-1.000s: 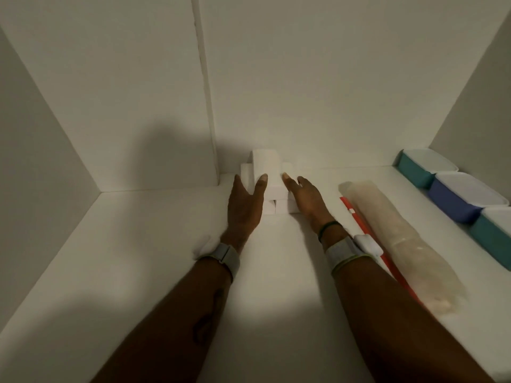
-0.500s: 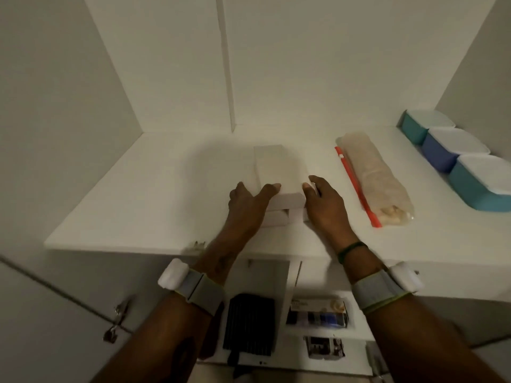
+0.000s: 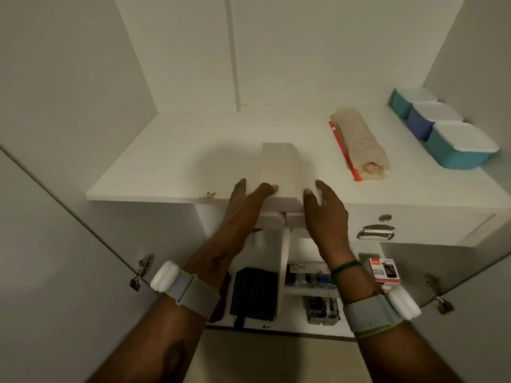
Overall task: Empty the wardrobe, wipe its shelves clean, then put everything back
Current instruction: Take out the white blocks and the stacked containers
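The wardrobe [image 3: 304, 51] is seen open, and its upper shelf [image 3: 171, 161] runs across the middle of the frame. The stack of white boxes [image 3: 279, 172] is found at the shelf's front edge, at centre frame, with its near end overhanging the lip. It is made up of a long box on top and two small boxes [image 3: 273, 220] beneath. The stack is gripped from both sides: the left hand [image 3: 249, 199] is pressed to the left flank with its thumb laid over the top, and the right hand [image 3: 325, 207] is curled against the right flank.

The step is judged to be the lifting-out of this stack. Inward pressure should be applied evenly and low enough for the small boxes to be caught, since they could slip out from under the long one. A finger tucked beneath would be safer. The stack should be held level as the lip is cleared.

At the right of the frame, well apart from the stack, a rolled plastic bag [image 3: 359, 142] and three lidded tubs [image 3: 442, 128] are left on the shelf, so wiping is judged not yet possible.
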`<act>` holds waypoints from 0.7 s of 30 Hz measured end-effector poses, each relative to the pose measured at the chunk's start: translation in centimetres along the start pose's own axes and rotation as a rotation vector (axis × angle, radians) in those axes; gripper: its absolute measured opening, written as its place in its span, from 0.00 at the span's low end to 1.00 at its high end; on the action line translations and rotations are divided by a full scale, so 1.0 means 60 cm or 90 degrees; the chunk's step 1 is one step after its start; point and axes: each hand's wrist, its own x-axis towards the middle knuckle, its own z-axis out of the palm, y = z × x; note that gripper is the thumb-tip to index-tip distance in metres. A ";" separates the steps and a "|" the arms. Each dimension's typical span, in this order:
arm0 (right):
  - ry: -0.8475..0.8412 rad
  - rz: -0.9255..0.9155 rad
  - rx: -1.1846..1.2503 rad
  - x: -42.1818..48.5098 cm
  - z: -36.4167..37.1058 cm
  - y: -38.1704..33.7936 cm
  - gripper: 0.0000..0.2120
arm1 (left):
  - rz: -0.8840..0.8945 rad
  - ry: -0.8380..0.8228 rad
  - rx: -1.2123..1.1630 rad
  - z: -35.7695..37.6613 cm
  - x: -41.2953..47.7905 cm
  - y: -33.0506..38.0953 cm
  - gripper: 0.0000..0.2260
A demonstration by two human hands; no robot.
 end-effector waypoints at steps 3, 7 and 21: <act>0.025 0.003 0.073 -0.043 -0.024 0.001 0.23 | 0.027 -0.035 -0.015 -0.006 -0.028 -0.024 0.44; 0.097 0.022 0.159 -0.158 -0.045 0.034 0.20 | 0.057 -0.107 -0.046 -0.015 -0.098 -0.084 0.34; 0.458 0.196 0.169 -0.670 -0.267 0.283 0.21 | -0.056 -0.538 0.074 0.157 -0.452 -0.334 0.40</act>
